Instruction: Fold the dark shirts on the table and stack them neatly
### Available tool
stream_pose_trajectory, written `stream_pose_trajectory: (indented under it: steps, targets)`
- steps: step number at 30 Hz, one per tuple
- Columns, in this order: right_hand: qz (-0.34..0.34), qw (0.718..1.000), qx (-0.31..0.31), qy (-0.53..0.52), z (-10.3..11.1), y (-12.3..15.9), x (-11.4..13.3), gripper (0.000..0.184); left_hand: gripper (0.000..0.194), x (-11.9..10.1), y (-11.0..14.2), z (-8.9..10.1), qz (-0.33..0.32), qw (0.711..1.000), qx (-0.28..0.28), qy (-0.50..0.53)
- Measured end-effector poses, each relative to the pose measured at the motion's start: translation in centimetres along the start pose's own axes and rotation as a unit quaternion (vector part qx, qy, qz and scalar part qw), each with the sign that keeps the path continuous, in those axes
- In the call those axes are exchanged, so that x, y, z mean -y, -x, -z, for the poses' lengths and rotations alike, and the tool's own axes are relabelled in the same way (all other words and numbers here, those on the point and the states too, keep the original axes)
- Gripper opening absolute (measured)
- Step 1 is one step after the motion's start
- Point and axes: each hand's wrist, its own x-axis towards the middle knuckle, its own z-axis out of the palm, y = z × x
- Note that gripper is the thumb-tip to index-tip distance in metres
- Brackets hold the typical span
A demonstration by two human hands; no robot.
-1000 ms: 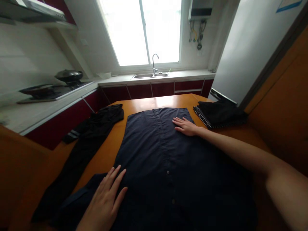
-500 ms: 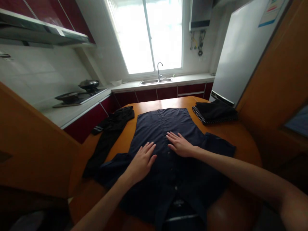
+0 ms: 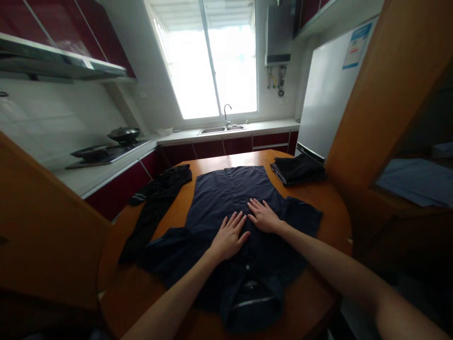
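A dark navy short-sleeved button shirt (image 3: 219,193) lies spread front side up, its collar (image 3: 255,307) toward me and its hem at the far side. My left hand (image 3: 230,238) rests flat on the shirt front, fingers extended, close to the button line. Just to its right, my right hand (image 3: 262,215) also lies flat on the cloth with its fingers stretched out. Neither hand grips anything. The two hands are close together, the left fingertips near the right thumb. Both sleeves reach out sideways on the table.
The shirt lies on a round-ended wooden table (image 3: 244,158). A black garment (image 3: 155,208) with striped cuff lies at left, and folded dark clothes (image 3: 300,169) sit at the far right. Beyond are a sink (image 3: 221,129), a stove with a pan (image 3: 123,134) and a fridge (image 3: 316,104).
My left hand has slid right across the shirt toward the button line, closer to my right hand. The camera view has shifted, showing more of the collar and the right side.
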Motion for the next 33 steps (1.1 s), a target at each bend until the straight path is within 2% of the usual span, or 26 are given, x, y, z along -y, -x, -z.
stream_pose_trajectory:
  steps: [6,12,14,21,27,30,33]
  targets:
    - [0.007,1.000,0.015,0.000,0.0,-0.2,-0.3,0.064,0.064,-0.1,0.0,0.5,-0.035,0.999,0.017,0.007]
    - [0.011,1.000,0.029,-0.002,0.3,-0.1,-0.6,0.065,0.065,-0.3,0.0,1.0,-0.030,0.999,0.032,0.022]
    - [-0.001,0.999,0.033,0.003,0.3,0.0,-0.6,0.065,0.064,-0.3,0.1,1.2,-0.033,0.999,0.035,0.027]
    - [-0.109,0.992,0.024,0.056,0.5,0.7,-0.9,0.067,0.065,0.1,0.1,1.3,-0.070,0.995,0.045,0.051]
    - [-0.119,0.990,0.024,0.066,1.3,1.3,-1.0,0.060,0.060,0.4,0.0,1.2,-0.090,0.993,0.038,0.070]
    - [-0.125,0.990,0.018,0.065,1.9,2.0,-0.5,0.057,0.060,0.3,0.0,1.3,-0.081,0.992,0.014,0.091]
    - [-0.113,0.993,0.007,0.043,2.2,2.6,0.1,0.056,0.059,0.1,-0.1,1.3,-0.063,0.994,0.015,0.089]
